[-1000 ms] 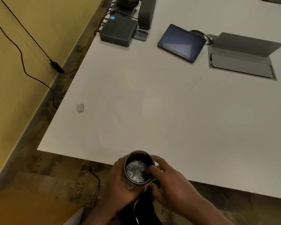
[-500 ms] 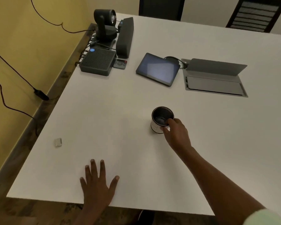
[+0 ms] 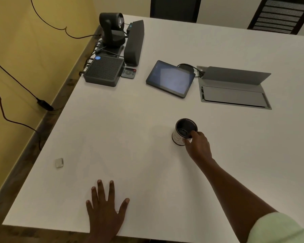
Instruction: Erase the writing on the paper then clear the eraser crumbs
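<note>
The white table (image 3: 165,106) is spread wide, no sheet of paper being made out on it; the left hand (image 3: 106,207) is laid flat near the front edge, fingers splayed; the cup (image 3: 184,131) is pinched at its near rim by the right hand (image 3: 198,146); it should be set down level before release; the eraser (image 3: 59,162) is left well apart, near the left edge.

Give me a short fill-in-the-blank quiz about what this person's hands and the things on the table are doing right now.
1. The right hand grips the rim of the ____.
2. The left hand lies ____ on the white table, fingers spread.
3. The small eraser sits near the table's ____ edge.
4. The tablet lies between the black box and the grey ____.

Missing words: cup; flat; left; folding cover
</note>
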